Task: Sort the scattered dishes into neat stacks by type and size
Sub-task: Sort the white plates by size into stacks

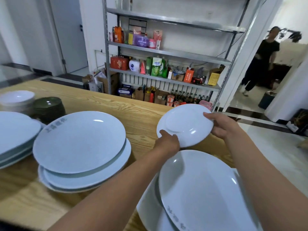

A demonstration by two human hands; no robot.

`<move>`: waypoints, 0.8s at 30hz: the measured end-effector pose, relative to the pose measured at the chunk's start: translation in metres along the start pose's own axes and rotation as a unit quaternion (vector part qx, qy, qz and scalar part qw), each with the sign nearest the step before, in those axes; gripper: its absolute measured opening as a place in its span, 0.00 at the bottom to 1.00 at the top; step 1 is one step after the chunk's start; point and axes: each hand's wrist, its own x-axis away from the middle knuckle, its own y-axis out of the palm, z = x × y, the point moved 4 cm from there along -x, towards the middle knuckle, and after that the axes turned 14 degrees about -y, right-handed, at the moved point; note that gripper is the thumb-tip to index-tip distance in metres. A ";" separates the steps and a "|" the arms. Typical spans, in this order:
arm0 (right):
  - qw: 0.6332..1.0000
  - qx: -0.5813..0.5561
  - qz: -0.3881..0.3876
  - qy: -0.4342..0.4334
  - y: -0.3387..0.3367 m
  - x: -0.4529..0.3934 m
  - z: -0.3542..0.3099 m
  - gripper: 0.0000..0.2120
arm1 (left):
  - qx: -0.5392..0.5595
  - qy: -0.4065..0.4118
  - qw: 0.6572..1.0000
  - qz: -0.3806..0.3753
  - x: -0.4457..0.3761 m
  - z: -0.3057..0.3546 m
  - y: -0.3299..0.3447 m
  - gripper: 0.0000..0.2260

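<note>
While both hands are busy out over the far right edge, here is the table from biggest to smallest:

Surface (103, 104): pale wood grain, carrying every stack.

Big plates, middle (80, 142): a loose white pile, top plate skewed off the ones beneath, printed characters on its rim.

Big plates, near right (205, 194): another tilted heap, close under the arms.

Big plates, far left (15, 134): a third stack, cut by the frame edge.

Green bowls (49, 107): dark, stacked, far left.

White bowls (16, 99): stacked just beside the green ones.

Small plate (185, 125): held up clear of the surface, tilted, underside showing.

Left hand (168, 141): fingers curled on its near rim.

Right hand (220, 125): clamped on the opposite rim.

Handling: likely glazed ceramic, so stiff, slick, chippable; rim grips on opposite sides suit it, and it wants setting down flat.
</note>
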 end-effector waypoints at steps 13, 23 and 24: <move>0.890 0.242 -0.120 -0.367 0.128 0.142 -0.081 0.08 | -0.059 0.377 0.876 0.296 0.131 -0.003 -0.125 0.40; 0.517 0.518 -0.162 -0.662 0.177 0.227 -0.056 0.03 | -0.343 0.329 0.776 0.415 0.176 -0.062 -0.217 0.30; 0.511 0.509 -0.160 -0.673 0.179 0.231 -0.054 0.04 | -0.340 0.325 0.788 0.396 0.174 -0.068 -0.218 0.28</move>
